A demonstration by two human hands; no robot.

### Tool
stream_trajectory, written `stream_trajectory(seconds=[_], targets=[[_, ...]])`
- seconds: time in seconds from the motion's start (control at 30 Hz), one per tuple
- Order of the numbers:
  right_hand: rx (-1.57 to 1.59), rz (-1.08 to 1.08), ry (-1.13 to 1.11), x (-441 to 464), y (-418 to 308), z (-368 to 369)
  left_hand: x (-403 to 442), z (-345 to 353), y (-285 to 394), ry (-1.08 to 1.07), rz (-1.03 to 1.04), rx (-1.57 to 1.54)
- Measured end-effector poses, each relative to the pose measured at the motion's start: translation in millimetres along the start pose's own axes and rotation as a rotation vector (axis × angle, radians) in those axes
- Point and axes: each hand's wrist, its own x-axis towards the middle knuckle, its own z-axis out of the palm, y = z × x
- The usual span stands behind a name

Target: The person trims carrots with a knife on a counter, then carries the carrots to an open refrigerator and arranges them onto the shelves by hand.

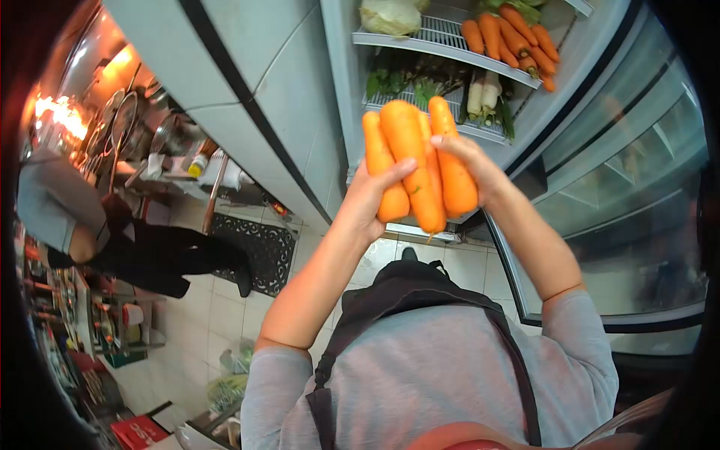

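Observation:
Several large orange carrots point(412, 165) are bunched upright side by side between my two hands, in front of an open fridge. My left hand point(373, 196) is wrapped round the left side of the bunch, its thumb lying across the front. From the right, my right hand point(478, 166) clasps the outer carrot, thumb on top. Most of my fingers are hidden behind the carrots. Beyond them, on a white wire shelf point(450, 45), lies a heap of other carrots point(514, 41) beside a pale cabbage point(390, 16).
A lower fridge shelf holds leafy greens point(401, 84) and white-stemmed vegetables point(484, 96). The glass fridge door point(622, 202) stands open on my right. At left, beyond a tiled wall point(277, 82), a co-worker point(142, 240) stands near a flaming stove point(64, 116). A black mat point(255, 251) lies on the floor.

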Motion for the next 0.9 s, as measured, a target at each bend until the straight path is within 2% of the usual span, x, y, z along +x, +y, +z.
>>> stream_trajectory(seconds=[0.1,0.17,0.27,0.37,0.43,0.47,0.5,0.57,0.7,0.9], targets=[[0.024,-0.024,0.043,9,-49,-23,47,36,17,-0.085,0.024,0.018],[0.021,-0.064,0.026,22,-85,-42,88,56,27,-0.210,0.122,0.063],[0.083,-0.128,-0.019,57,-141,-72,164,80,49,-0.309,0.064,0.160],[0.049,-0.187,-0.003,111,-201,-103,248,107,90,-0.312,-0.061,0.285],[0.015,-0.139,0.019,146,-244,-113,303,126,116,-0.269,-0.072,0.365],[0.142,-0.180,-0.027,161,-263,-110,341,132,124,-0.308,-0.055,0.359],[0.146,-0.147,-0.221,194,-281,-138,355,144,140,-0.292,-0.124,0.298],[0.219,-0.200,-0.352,261,-309,-173,405,156,156,-0.296,-0.096,0.331],[0.049,-0.172,-0.124,332,-349,-223,490,165,170,-0.273,-0.061,0.391],[-0.262,-0.072,0.117,417,-354,-292,583,149,155,-0.206,-0.028,0.507]])
